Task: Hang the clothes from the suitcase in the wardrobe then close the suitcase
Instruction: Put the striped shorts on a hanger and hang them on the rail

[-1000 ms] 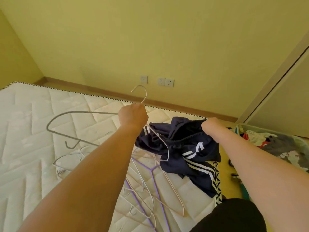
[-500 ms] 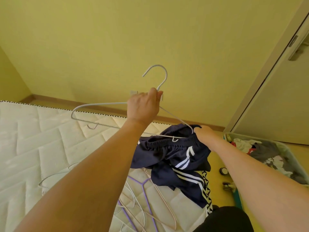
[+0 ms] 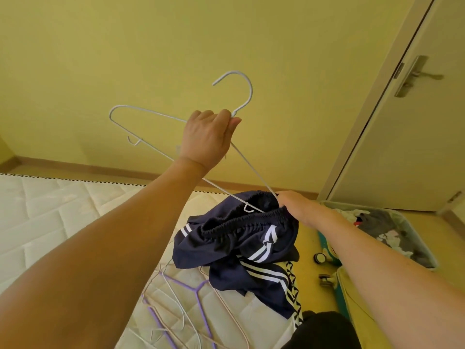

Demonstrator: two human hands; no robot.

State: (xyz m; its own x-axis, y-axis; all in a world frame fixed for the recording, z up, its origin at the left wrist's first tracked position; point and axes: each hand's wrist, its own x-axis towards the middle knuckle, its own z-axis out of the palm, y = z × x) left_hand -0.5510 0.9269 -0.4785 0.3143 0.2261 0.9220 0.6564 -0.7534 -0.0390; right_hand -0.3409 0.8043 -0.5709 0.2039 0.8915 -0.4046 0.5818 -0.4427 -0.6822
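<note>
Spreading below both hands, a quilted white mattress is seen, its patterned edge running beneath the left fingers and along the yellow wall. Open air is left between that wall and the raised hanger, with nothing near the hook. To the right of the right fingers a closed door with a metal handle is seen, well apart from both hands. Below and right of the right fingers an open suitcase is laid on the floor, and crumpled clothes are left inside it against its pale rim.

Navy shorts with white stripes are bunched at the mattress's right edge, directly under the right fingers. Their elastic waistband is gripped by the right hand, whose fingers are closed on the fabric. A white wire hanger is held aloft by the left hand; the fingers are closed around its neck just under the hook. One end of the hanger is lowered into the open waistband, touching or just beside the right fingers, while the other end is stuck out to the left of the left fingers, in free space.

Spare hangers, white, pink and purple, are scattered on the mattress well below the left fingers, overlapping near the shorts' lower hem.
</note>
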